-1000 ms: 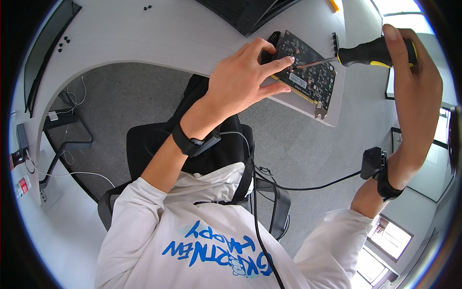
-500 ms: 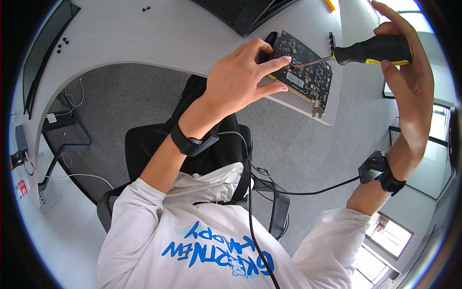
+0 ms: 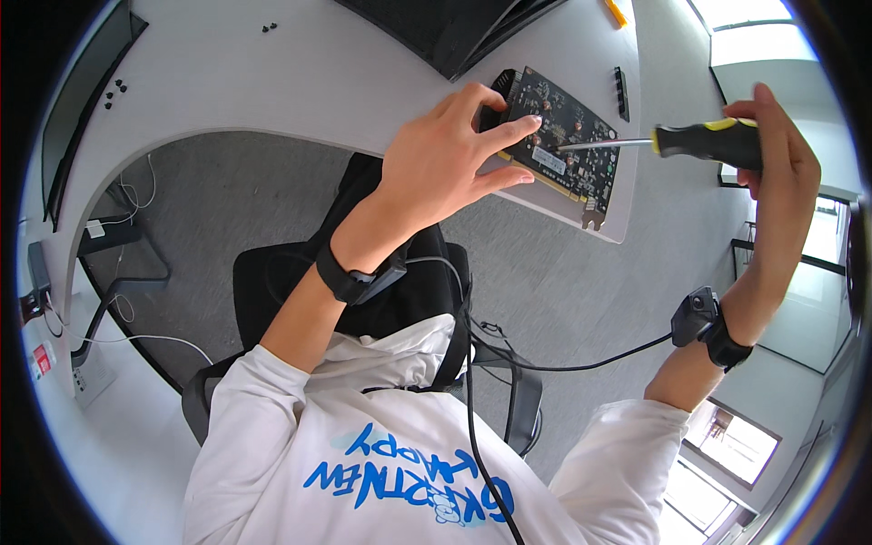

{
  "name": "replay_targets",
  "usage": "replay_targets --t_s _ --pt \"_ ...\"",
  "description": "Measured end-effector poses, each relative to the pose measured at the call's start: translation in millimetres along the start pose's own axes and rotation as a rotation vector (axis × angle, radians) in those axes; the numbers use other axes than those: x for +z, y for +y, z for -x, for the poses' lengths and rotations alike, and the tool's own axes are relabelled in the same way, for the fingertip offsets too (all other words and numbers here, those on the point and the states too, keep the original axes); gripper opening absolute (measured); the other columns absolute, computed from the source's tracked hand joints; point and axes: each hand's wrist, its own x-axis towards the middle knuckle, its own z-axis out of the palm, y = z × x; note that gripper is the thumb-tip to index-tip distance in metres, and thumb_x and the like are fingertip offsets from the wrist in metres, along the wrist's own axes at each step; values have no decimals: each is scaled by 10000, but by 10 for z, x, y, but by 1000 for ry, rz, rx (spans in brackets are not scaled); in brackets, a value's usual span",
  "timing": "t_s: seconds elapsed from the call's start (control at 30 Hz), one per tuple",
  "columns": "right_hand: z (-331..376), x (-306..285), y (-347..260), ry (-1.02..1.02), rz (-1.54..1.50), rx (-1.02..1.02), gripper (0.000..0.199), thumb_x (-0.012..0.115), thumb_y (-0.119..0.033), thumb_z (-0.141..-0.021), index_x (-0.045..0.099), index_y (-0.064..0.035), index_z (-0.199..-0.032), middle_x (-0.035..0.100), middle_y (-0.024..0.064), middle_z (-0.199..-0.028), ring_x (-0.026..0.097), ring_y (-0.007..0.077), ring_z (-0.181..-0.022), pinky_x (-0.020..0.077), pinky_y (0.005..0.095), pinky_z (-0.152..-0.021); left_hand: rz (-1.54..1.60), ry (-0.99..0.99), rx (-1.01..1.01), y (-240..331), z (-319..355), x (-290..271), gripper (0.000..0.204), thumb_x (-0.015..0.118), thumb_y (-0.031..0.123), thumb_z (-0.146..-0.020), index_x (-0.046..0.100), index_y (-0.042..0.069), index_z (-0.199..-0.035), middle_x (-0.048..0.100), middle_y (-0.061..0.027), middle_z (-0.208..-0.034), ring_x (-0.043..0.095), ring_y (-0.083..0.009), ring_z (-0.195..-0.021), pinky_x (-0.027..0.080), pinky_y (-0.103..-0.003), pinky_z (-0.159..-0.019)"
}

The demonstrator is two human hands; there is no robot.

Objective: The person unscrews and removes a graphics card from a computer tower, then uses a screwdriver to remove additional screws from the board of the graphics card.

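The left hand (image 3: 445, 168) lies spread over the near end of a graphics card (image 3: 563, 145), its fingers (image 3: 509, 132) pressing on the dark circuit board and its thumb wrapped round the card's black end, so the hand is closed on the card and pins it to the white desk (image 3: 300, 82). The card lies flat at the desk's front edge, its metal bracket (image 3: 592, 218) at the end farthest from that grip, jutting toward the desk's corner.

The right hand (image 3: 772, 173) is clamped around the black-and-yellow handle of a screwdriver (image 3: 699, 143), fingers curled over it. The bare steel shaft runs from this grip across to the card, and its tip meets the board just beside the left index fingertip.

A black wristband (image 3: 359, 277) sits on the left wrist; a black wrist unit (image 3: 701, 322) on the right wrist has a cable trailing down toward the white printed shirt (image 3: 400, 454). Beyond the left hand's grip, small black screws (image 3: 113, 91) lie well apart on the desk, with another few (image 3: 269, 27) farther back. A black slotted strip (image 3: 621, 91) lies just past the card, and a dark computer case (image 3: 445, 27) sits behind it. A black office chair (image 3: 272, 291) stands below the desk on grey carpet.
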Motion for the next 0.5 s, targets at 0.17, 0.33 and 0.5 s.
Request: replay_targets --t_s 0.17,0.33,0.5 --pt "-204 205 796 100 -199 291 466 619 -501 -1021 789 -77 -1114 702 26 -733 562 42 -547 356 189 -486 8 -39 -4 11 -2 -73 514 819 451 -826 686 268 -1287 579 -7 -1117 644 -164 -801 549 -284 -613" --pt "-14 887 1369 -34 -823 381 301 652 -188 -1033 712 27 -1234 705 155 -1122 738 202 -854 655 306 -804 26 0 3 26 -10 -38 562 809 465 -815 689 293 -1336 565 13 -1136 570 -140 -739 511 -283 -620" --pt "294 1482 1572 -4 -1019 376 276 687 -45 -982 677 71 -1233 684 140 -1066 732 228 -934 649 340 -887 -16 -39 4 58 -47 -47 521 780 495 -842 680 285 -1308 561 -3 -1125 609 -155 -789 540 -284 -623"
